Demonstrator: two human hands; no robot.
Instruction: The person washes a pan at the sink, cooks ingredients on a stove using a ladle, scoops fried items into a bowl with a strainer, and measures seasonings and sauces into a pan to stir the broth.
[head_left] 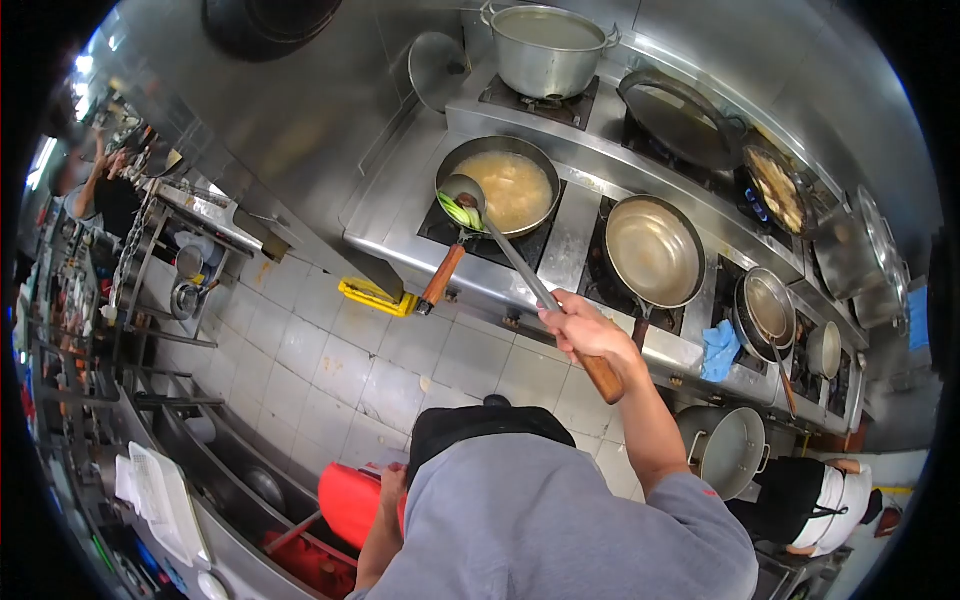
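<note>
My right hand (583, 328) is wrapped round the wooden-ended handle of a long metal ladle (520, 265). The ladle's bowl rests inside a frying pan (545, 165), by its left side. Cloudy, pale brown broth (515, 190) fills much of this pan. Green leafy vegetable pieces (460, 211) lie beside the ladle's bowl, partly covered by it. The pan's wooden handle (441, 278) sticks out over the stove's front edge. Low at my left side, my left hand (394, 482) is closed at the upper edge of a red plastic container (350, 505); my body hides part of both.
A large pot (550, 60) stands on the back burner. Another frying pan (655, 250) with shallow liquid sits to the right. Flames burn under a pan of food (775, 190). A blue cloth (719, 350) hangs at the stove edge. A co-worker (820, 500) bends at right.
</note>
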